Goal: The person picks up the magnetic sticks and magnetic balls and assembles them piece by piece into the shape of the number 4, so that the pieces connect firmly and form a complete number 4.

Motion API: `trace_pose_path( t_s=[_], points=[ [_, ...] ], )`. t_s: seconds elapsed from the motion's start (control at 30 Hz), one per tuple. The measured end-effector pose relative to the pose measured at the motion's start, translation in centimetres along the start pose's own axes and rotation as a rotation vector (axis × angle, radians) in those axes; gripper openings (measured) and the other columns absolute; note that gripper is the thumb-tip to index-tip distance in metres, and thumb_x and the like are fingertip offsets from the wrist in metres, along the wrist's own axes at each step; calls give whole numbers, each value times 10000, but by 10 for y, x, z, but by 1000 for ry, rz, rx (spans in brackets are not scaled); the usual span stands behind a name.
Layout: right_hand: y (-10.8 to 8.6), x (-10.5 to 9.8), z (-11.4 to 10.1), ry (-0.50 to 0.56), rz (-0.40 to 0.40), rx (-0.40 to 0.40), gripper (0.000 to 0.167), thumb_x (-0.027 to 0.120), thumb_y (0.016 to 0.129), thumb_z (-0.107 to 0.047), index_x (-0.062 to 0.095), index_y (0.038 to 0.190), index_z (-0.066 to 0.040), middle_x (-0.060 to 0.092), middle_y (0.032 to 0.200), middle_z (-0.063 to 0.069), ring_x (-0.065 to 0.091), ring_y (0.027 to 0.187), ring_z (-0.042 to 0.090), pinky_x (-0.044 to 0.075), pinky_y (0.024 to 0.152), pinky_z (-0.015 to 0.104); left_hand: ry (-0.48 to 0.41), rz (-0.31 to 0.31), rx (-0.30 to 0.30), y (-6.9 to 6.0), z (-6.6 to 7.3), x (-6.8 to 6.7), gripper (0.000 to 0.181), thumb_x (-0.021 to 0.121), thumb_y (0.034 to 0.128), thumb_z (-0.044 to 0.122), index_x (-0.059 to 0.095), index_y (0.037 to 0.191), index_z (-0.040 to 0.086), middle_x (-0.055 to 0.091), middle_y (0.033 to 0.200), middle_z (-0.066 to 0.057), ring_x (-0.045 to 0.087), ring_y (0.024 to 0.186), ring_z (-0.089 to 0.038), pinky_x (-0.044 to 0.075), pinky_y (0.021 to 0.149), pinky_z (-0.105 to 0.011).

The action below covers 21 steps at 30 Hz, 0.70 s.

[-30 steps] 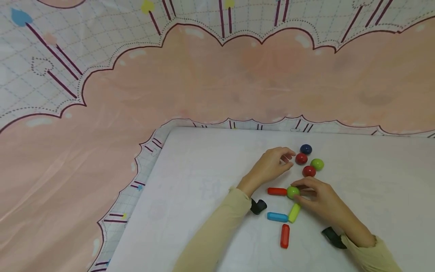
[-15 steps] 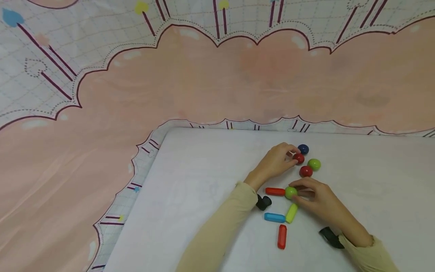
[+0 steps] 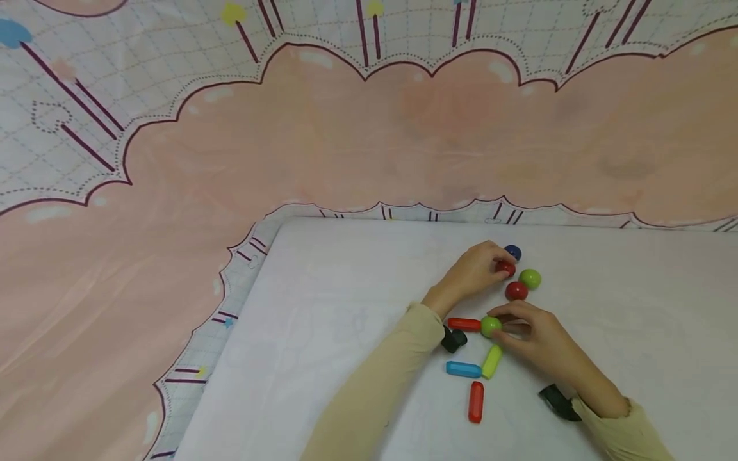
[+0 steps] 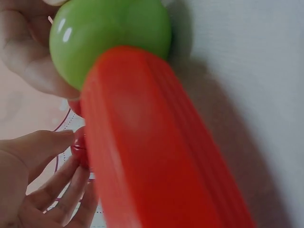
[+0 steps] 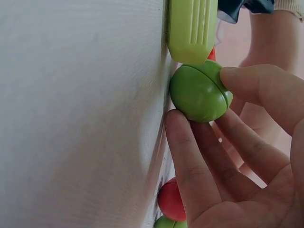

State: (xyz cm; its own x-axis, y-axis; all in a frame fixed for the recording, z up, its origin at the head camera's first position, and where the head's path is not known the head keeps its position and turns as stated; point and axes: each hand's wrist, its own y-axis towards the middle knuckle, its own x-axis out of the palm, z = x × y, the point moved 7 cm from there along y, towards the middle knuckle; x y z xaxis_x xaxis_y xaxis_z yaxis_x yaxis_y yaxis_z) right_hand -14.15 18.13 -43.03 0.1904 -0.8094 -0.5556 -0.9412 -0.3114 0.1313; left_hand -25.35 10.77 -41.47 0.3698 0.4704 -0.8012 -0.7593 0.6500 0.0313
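Observation:
My left hand point(image 3: 474, 270) pinches a red ball point(image 3: 505, 268) between thumb and fingers, beside a dark blue ball point(image 3: 514, 252). In the left wrist view that red ball is partly covered by a red rod close to the lens. Thumb and fingertips of my right hand point(image 3: 544, 336) hold a green ball point(image 5: 202, 92) on the white surface. The red rod point(image 3: 464, 324) meets this green ball on its left side. A yellow-green rod point(image 3: 492, 362) lies just below the ball, its lower end at the tip of a blue rod point(image 3: 464, 369).
Another green ball point(image 3: 530, 279) and another red ball point(image 3: 516, 291) lie between the hands. Nearer the front is a second red rod point(image 3: 475, 402). Black wrist devices point(image 3: 559, 403) sit by both sleeves. A cloud-patterned sheet point(image 3: 346, 147) surrounds the white board point(image 3: 323, 288).
My left hand has moved right to the red ball, and its fingers have closed on it. The right hand keeps holding the green ball in place. The head view has shifted slightly.

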Motion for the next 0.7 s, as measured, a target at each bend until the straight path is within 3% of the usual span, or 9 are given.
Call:
trace_pose_path(
  t_s=[0.17,0.4,0.7],
  points=[
    [0,0,1,0,-6,20,276,773,839,-23,683,1099,-48,656,1084,84,697,909,124,578,810,251,43,-19,-6,1,-1,3,264,680,947,154,711,1208,150,631,1206,-5,566,1076,-74,410,932,-96],
    [-4,1,5,6,-10,44,269,771,851,-51,683,1105,-47,653,1096,87,696,908,123,572,818,235,-1,-28,-37,-1,-3,11,254,720,912,126,709,1164,160,636,1106,43,543,973,-33,400,874,-67],
    [-1,0,5,4,-14,47,282,767,856,-54,679,1124,-49,652,1112,91,692,927,152,579,828,293,-15,-19,-59,-3,-7,7,228,704,925,128,709,1148,176,640,1058,80,543,949,-26,396,830,-65]
  ],
)
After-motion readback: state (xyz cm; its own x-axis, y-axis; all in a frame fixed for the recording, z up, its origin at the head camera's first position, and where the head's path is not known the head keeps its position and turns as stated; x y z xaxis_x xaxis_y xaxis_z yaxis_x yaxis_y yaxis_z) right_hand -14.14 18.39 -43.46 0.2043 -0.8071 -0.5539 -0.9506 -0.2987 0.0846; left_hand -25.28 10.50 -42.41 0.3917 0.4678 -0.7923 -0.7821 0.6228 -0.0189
